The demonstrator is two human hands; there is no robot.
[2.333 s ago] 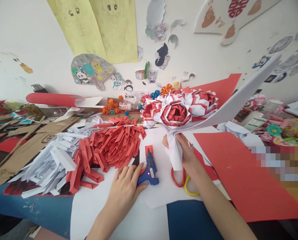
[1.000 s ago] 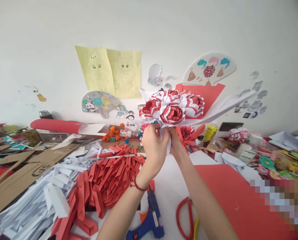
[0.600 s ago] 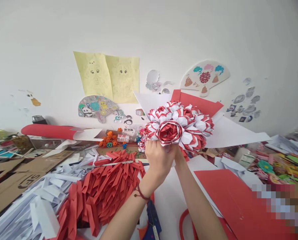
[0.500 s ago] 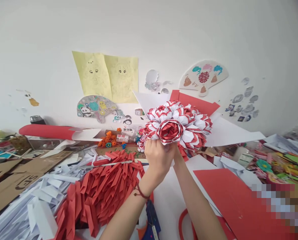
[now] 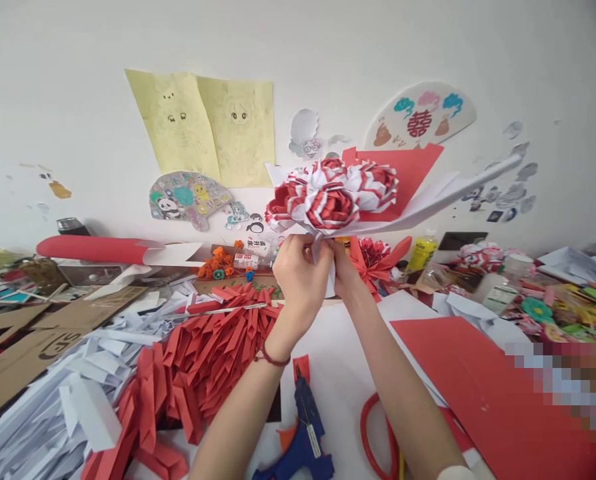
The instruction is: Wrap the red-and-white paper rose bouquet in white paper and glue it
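A bouquet of red-and-white folded paper flowers [image 5: 331, 205] is held up in front of me, its blooms tilted toward me. White wrapping paper [image 5: 443, 199] and red paper [image 5: 418, 172] spread out behind the blooms. My left hand [image 5: 299, 272] grips the bouquet's narrow white base from the left, with thumb and fingers pressed against it. On the other side of that base, my right hand [image 5: 345, 270] has closed fingers, partly hidden behind the paper. Below my wrists, a blue glue gun [image 5: 305, 427] lies on white paper, and a red-handled tool [image 5: 365, 433] rests near my right forearm.
Red folded paper strips [image 5: 213, 357] and white paper strips [image 5: 91, 393] pile up at left, beside cardboard [image 5: 53, 337]. Red sheets [image 5: 478, 380] lie at right. A red paper roll [image 5: 93, 249], a yellow bottle [image 5: 422, 251] and small crafts line the wall.
The bouquet has tilted, showing fewer blooms and more of its white base. My hands have shifted slightly up and left, and the view has dipped, uncovering more of the glue gun.
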